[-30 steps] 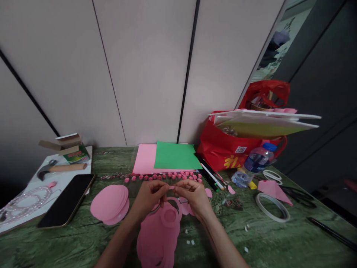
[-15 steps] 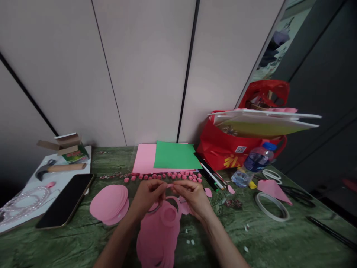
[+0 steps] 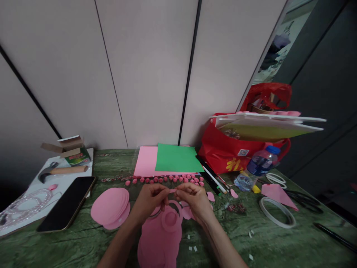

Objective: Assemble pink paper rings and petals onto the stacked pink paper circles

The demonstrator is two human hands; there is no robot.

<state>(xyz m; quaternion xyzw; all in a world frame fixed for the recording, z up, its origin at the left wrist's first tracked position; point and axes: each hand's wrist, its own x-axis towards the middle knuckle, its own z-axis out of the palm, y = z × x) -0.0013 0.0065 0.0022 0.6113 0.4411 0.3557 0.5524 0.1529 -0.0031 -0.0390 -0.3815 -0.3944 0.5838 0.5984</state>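
Between my two hands is a small pink paper strip (image 3: 172, 191), pinched at its left end by my left hand (image 3: 152, 199) and at its right end by my right hand (image 3: 194, 200). Both hands hover over a pile of pink paper cutouts (image 3: 158, 242) with a ring-shaped piece on top. Left of my left hand lies a stack of pink paper ovals (image 3: 109, 206). A row of small pink rolled pieces (image 3: 156, 179) runs behind my fingers. Farther back a green sheet (image 3: 178, 158) overlaps a pink sheet (image 3: 145, 160).
At the left are a phone (image 3: 68, 203), a hammer (image 3: 67, 170) and an opened box (image 3: 78, 154). On the right stand a red bag (image 3: 216, 149) and a water bottle (image 3: 258, 167), with a tape roll (image 3: 277, 212), scissors (image 3: 305, 201) and a black pen (image 3: 334, 236) nearer.
The whole view has shifted slightly, so things appear a little lower and farther right. Both hands still pinch the pink strip, with their fingers slightly turned.
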